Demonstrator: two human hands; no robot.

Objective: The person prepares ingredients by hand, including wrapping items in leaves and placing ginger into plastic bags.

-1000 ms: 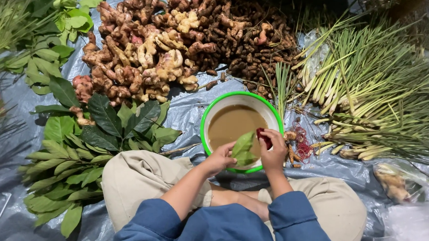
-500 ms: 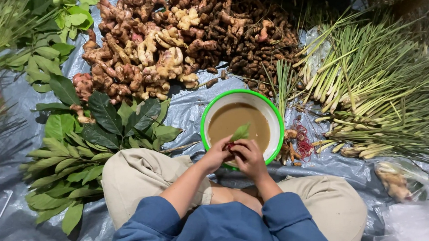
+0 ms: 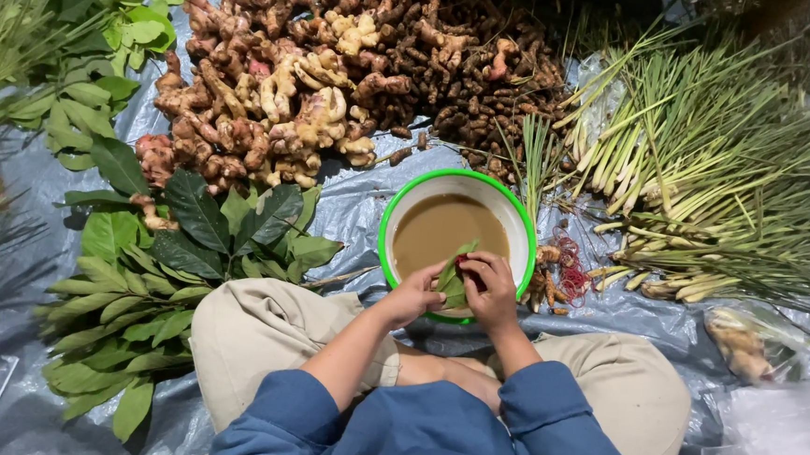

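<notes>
I sit cross-legged on a grey plastic sheet (image 3: 5, 325). My left hand (image 3: 415, 294) and my right hand (image 3: 490, 284) meet over the near rim of a green-rimmed white bowl (image 3: 518, 220) of muddy brown water. Both hands grip a small bundle of folded green leaves (image 3: 454, 275). A bit of red rubber band shows at my right fingertips against the bundle.
Piles of ginger roots (image 3: 272, 107) and darker small rhizomes (image 3: 488, 92) lie beyond the bowl. Lemongrass stalks (image 3: 708, 180) spread to the right. Loose green leaves (image 3: 169, 260) lie left of my knee. Red rubber bands (image 3: 571, 266) sit right of the bowl.
My right hand moved left from the bowl's right side onto the leaf bundle, and both hands now close together around it. The bundle looks smaller and more tightly folded.
</notes>
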